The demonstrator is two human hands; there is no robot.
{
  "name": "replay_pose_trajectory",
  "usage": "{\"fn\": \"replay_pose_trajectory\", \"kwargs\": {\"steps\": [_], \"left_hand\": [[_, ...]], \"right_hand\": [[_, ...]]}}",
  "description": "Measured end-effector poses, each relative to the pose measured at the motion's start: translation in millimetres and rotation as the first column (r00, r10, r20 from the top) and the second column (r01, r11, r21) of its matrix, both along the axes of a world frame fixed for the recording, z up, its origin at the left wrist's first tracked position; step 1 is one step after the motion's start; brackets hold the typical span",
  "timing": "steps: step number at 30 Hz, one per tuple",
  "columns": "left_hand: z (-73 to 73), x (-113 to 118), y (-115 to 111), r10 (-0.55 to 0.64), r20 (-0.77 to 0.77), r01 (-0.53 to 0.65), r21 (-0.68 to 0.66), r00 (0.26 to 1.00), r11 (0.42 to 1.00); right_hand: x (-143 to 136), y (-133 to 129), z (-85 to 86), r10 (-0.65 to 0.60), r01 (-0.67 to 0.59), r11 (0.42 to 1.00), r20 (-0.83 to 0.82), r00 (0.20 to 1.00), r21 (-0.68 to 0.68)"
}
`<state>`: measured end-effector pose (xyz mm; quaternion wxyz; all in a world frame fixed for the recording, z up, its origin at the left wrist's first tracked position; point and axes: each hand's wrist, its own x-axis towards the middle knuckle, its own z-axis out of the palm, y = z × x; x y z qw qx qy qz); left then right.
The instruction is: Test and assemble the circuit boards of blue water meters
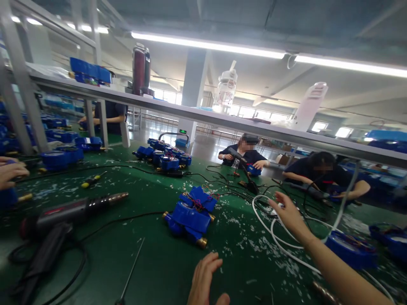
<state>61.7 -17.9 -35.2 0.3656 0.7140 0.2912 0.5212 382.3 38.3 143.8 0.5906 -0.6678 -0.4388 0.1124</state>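
Observation:
My left hand (205, 279) is at the bottom middle, fingers stretched and thumb apart, with nothing in it. Just beyond it lie blue water meters (190, 218) with brass fittings and thin red wires, a small gap from my fingertips. My right hand (288, 214) reaches forward over a loop of white cable (270, 228), its fingers extended and apart. A small white bit shows by its fingers; whether they touch the cable I cannot tell. Another blue meter (351, 250) sits below my right forearm.
A heat gun (63, 216) lies left, with a screwdriver (92, 180) beyond and a thin metal rod (133, 267) nearby. Several meters (165, 154) stand farther back. A co-worker's hand (11, 171) is at the left edge. Overhead runs a shelf (190, 109) with bottles. Scraps litter the green tabletop (241, 275).

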Motion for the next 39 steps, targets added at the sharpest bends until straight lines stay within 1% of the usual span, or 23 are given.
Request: {"fn": "replay_pose_trajectory", "kwargs": {"steps": [1, 2, 3, 5, 6, 8, 11, 13, 16, 19, 21, 25, 30, 34, 39], "left_hand": [[1.2, -1, 4, 0.048, 0.006, -0.048, 0.014, 0.999, 0.999], [3.1, -3, 8, 0.098, 0.011, -0.098, 0.026, 0.995, 0.995], [5.7, -6, 13, 0.145, 0.014, -0.145, 0.035, 0.989, 0.989], [12.3, -14, 24, 0.216, 0.011, -0.216, 0.043, 0.976, 0.975], [15.9, -18, 30, 0.244, 0.009, -0.244, 0.036, 0.970, 0.969], [22.3, -26, 42, 0.301, 0.010, -0.301, -0.006, 0.953, 0.953], [26.3, -34, 57, 0.381, 0.021, -0.377, -0.098, 0.924, 0.921], [24.9, -35, 64, 0.401, 0.013, -0.395, -0.140, 0.916, 0.908], [19.5, -30, 73, 0.400, -0.018, -0.397, -0.174, 0.916, 0.901], [13.7, -22, 79, 0.459, -0.031, -0.457, -0.170, 0.888, 0.873], [10.5, -17, 82, 0.498, -0.039, -0.498, -0.145, 0.867, 0.855], [5.5, -13, 85, 0.514, -0.073, -0.519, -0.098, 0.855, 0.849], [1.2, -13, 88, 0.533, -0.110, -0.542, -0.083, 0.839, 0.836], [2.4, -13, 88, 0.532, -0.128, -0.545, -0.099, 0.837, 0.833], [7.5, -11, 86, 0.516, -0.150, -0.535, -0.149, 0.844, 0.832]], "right_hand": [[-22, 9, -7.1, 0.110, -0.105, 0.993, 0.131, 0.985, -0.048], [-44, 18, -15.2, 0.205, -0.187, 0.978, 0.242, 0.948, -0.096], [-64, 27, -23.7, 0.292, -0.256, 0.955, 0.336, 0.895, -0.149], [-97, 45, -40.4, 0.416, -0.330, 0.908, 0.468, 0.780, -0.257], [-109, 55, -47.9, 0.446, -0.334, 0.894, 0.514, 0.733, -0.300], [-126, 74, -60.3, 0.471, -0.303, 0.879, 0.575, 0.669, -0.368], [-138, 100, -71.9, 0.476, -0.228, 0.870, 0.623, 0.621, -0.438], [-143, 111, -76.8, 0.478, -0.187, 0.864, 0.644, 0.597, -0.467], [-150, 121, -83.0, 0.471, -0.136, 0.863, 0.674, 0.569, -0.487], [-157, 126, -87.8, 0.452, -0.091, 0.869, 0.705, 0.546, -0.487], [-161, 127, -89.5, 0.439, -0.067, 0.874, 0.725, 0.532, -0.481], [-164, 126, -89.4, 0.409, -0.017, 0.883, 0.752, 0.517, -0.469], [-155, 121, -88.3, 0.356, 0.080, 0.886, 0.781, 0.513, -0.457], [-129, 114, -88.9, 0.276, 0.219, 0.868, 0.799, 0.534, -0.446], [-79, 102, -87.7, 0.147, 0.406, 0.801, 0.802, 0.578, -0.440]]}}
